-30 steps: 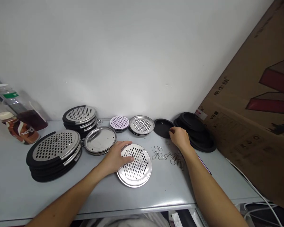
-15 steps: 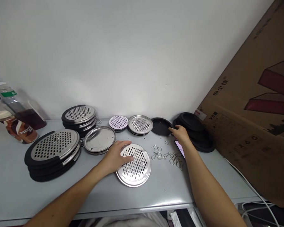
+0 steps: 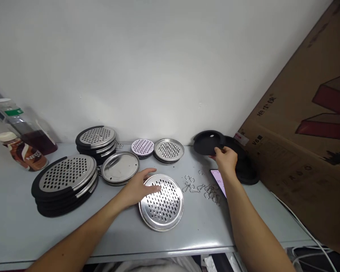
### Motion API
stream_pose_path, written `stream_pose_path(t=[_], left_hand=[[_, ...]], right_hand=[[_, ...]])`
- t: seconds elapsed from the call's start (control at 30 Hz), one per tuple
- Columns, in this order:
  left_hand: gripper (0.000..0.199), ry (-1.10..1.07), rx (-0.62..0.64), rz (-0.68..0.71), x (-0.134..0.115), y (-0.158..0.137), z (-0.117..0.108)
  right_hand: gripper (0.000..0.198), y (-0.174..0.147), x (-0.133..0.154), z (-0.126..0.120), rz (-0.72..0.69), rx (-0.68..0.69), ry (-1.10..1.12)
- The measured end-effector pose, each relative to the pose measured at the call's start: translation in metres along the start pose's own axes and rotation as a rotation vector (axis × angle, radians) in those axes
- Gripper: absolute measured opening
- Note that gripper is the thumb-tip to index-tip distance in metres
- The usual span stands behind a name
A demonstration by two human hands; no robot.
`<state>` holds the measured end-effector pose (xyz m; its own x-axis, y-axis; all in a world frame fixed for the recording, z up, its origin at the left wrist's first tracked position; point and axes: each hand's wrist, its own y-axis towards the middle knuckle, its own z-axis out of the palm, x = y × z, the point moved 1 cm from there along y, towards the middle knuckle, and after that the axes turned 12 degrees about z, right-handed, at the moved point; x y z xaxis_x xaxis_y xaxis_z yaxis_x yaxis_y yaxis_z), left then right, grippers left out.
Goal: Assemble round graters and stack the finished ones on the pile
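My left hand (image 3: 140,188) grips the left rim of a round metal grater plate (image 3: 164,204), thumb over the slotted face and fingers at its edge. In my right hand (image 3: 226,158) a black round shallow dish (image 3: 206,144) is pinched by its near edge, held tilted above the table near the wall. Beside that hand lies a stack of similar black round pieces (image 3: 248,173), partly covered by the hand. Between my hands several small metal rings and clips (image 3: 211,190) are scattered. A phone (image 3: 217,180) with a lit screen lies left of my right forearm.
Two stacks of black-rimmed graters (image 3: 66,175) stand at left. Along the back are plain round metal plates (image 3: 120,168), a small pale grater (image 3: 142,147) and a coarse metal grater (image 3: 169,150). A coffee bottle (image 3: 25,153) and clear jug (image 3: 31,132) stand far left; a large carton (image 3: 294,158) leans right.
My right hand has lifted the black dish off the table and shifted it right and up. The grater plate under my left hand has tilted slightly and come a little nearer.
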<state>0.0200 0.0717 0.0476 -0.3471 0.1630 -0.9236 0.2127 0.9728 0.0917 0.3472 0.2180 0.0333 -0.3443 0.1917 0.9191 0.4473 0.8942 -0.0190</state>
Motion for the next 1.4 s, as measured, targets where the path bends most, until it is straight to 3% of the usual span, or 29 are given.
stream_pose_path(t=[0.1, 0.17, 0.23, 0.37, 0.53, 0.7, 0.93, 1.03, 1.13, 1.3, 1.4], left_hand=[[0.048, -0.222, 0.029, -0.004, -0.007, 0.001, 0.001], [0.040, -0.381, 0.011, -0.030, -0.010, 0.002, 0.000], [0.038, -0.528, -0.045, -0.048, -0.010, 0.003, -0.002], [0.035, -0.817, -0.146, -0.021, -0.006, 0.006, -0.009], [0.035, -0.919, -0.347, -0.017, -0.003, 0.011, -0.015], [0.031, -1.015, -0.432, -0.013, -0.008, 0.013, -0.016], [0.027, -1.031, -0.475, -0.002, -0.011, 0.011, -0.016], [0.030, -1.012, -0.506, 0.019, -0.009, 0.012, -0.017], [0.038, -0.967, -0.509, 0.041, -0.007, 0.012, -0.016], [0.050, -0.868, -0.506, 0.078, -0.004, 0.010, -0.013], [0.054, -0.800, -0.523, 0.100, -0.003, 0.009, -0.010]], right_hand=[[0.031, -0.016, 0.012, -0.006, -0.102, -0.056, 0.316], [0.045, -0.034, 0.022, 0.000, -0.167, 0.086, 0.553], [0.056, -0.056, 0.032, 0.010, -0.186, 0.269, 0.629], [0.071, -0.100, 0.043, 0.034, -0.208, 0.482, 0.608], [0.080, -0.131, 0.040, 0.048, -0.173, 0.600, 0.565], [0.079, -0.136, 0.038, 0.048, -0.129, 0.715, 0.572], [0.100, -0.139, 0.042, 0.043, -0.121, 1.033, 0.484], [0.095, -0.135, 0.040, 0.038, -0.069, 1.168, 0.483], [0.084, -0.133, 0.040, 0.035, -0.070, 1.168, 0.470], [0.095, -0.144, 0.048, 0.037, -0.232, 1.048, 0.309], [0.090, -0.152, 0.046, 0.045, -0.309, 1.005, 0.331]])
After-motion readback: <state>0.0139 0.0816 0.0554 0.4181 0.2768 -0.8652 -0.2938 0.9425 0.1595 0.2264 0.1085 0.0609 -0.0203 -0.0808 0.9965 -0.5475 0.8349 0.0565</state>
